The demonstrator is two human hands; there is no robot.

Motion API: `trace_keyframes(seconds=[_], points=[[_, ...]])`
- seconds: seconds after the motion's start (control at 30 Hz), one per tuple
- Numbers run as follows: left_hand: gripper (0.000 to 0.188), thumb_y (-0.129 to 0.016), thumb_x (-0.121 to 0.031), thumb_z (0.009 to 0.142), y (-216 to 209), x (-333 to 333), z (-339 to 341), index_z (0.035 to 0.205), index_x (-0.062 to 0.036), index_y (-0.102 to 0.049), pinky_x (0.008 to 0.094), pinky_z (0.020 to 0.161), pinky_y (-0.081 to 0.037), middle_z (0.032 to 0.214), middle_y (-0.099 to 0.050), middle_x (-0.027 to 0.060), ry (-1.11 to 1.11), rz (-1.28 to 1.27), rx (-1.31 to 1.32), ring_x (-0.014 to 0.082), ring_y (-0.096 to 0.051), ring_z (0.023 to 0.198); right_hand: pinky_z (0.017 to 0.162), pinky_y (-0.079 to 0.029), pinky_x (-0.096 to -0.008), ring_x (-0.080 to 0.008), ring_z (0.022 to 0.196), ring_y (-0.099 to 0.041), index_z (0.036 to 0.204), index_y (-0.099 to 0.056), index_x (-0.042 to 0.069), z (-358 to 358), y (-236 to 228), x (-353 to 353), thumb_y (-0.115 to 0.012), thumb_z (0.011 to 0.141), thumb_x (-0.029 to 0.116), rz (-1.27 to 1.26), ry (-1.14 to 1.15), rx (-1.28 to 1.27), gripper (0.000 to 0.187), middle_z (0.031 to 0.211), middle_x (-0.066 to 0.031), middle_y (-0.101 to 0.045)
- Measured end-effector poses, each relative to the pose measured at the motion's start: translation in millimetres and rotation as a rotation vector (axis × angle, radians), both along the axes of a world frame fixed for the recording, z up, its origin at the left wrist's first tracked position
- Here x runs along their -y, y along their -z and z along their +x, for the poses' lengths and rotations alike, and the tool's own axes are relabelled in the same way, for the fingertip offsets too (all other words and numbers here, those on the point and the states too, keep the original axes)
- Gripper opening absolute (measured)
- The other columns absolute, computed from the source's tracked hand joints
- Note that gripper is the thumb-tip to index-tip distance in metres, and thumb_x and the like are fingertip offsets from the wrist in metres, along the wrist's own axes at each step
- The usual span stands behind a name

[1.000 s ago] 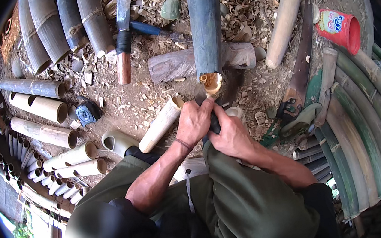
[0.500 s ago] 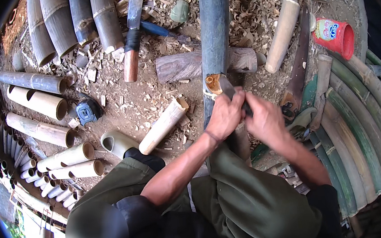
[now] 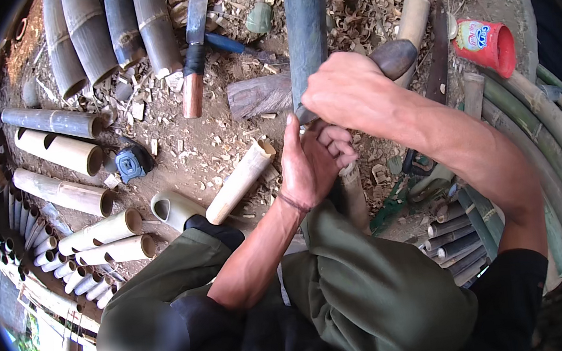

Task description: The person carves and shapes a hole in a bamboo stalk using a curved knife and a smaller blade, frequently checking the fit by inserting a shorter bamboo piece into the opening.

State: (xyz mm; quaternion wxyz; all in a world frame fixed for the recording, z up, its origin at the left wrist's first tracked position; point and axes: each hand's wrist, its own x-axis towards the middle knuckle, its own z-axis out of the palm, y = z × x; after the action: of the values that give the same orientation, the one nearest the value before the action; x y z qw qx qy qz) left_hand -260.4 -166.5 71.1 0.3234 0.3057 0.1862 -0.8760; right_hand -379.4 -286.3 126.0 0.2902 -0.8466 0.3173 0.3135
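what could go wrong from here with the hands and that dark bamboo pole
The right hand grips a dark-handled tool, whose grey end appears close to the thumb of the left hand; a slip might cut it.

The dark bamboo pole seems to lie across a round log, so it could roll or shift under force.

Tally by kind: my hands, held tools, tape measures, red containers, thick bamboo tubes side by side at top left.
Left hand and right hand: 2
Held tool: 1
Tape measure: 1
Red container: 1
Thick bamboo tubes: 4
Total: 9
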Motion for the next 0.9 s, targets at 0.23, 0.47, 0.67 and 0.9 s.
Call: trace_keyframes(seconds=[0.23,0.47,0.67,0.9], points=[[0.043,-0.064,-0.022,0.088,-24.5,-35.2,24.8,0.126,-0.0035,-0.056,0.0439,0.100,-0.042,0.112,-0.060,0.0134,1.063,-1.644,1.103,0.0311,-0.058,0.107,0.056,-0.047,-0.0399,-0.0281,0.058,-0.063,0.091,-0.063,0.003,-60.4,9.0,-115.7,-0.055,0.096,0.034,0.089,0.905,0.306,0.032,0.059,-0.0137,-0.060],[0.068,-0.067,-0.037,0.080,-1.6,11.0,2.8,0.134,-0.0015,-0.046,0.0620,0.111,-0.025,0.119,-0.049,0.0212,1.455,-1.844,1.329,0.0347,-0.049,0.118,0.060,-0.044,-0.0295,-0.0130,0.059,-0.057,0.093,-0.059,0.001,-50.2,2.8,-176.7,-0.044,0.103,0.037,0.190,1.946,0.711,0.041,0.061,-0.0070,-0.063],[0.079,-0.066,-0.039,0.081,-7.2,9.3,7.7,0.140,0.0043,-0.038,0.0595,0.114,-0.021,0.130,-0.044,0.0335,1.263,-1.887,1.411,0.0415,-0.040,0.132,0.068,-0.048,-0.0301,-0.0139,0.071,-0.062,0.097,-0.059,-0.001,-39.6,12.3,-184.5,-0.042,0.104,0.035,0.131,2.029,0.752,0.040,0.076,-0.0126,-0.071],[0.070,-0.063,-0.028,0.084,-94.1,34.5,71.4,0.137,0.0090,-0.038,0.0471,0.095,-0.047,0.108,-0.056,0.0187,1.731,-1.598,0.999,0.0324,-0.058,0.110,0.089,-0.057,-0.0423,-0.0277,0.106,-0.066,0.121,-0.053,0.004,5.0,14.1,-181.7,-0.048,0.102,0.018,1.205,2.289,1.276,0.024,0.118,-0.0184,-0.065]])
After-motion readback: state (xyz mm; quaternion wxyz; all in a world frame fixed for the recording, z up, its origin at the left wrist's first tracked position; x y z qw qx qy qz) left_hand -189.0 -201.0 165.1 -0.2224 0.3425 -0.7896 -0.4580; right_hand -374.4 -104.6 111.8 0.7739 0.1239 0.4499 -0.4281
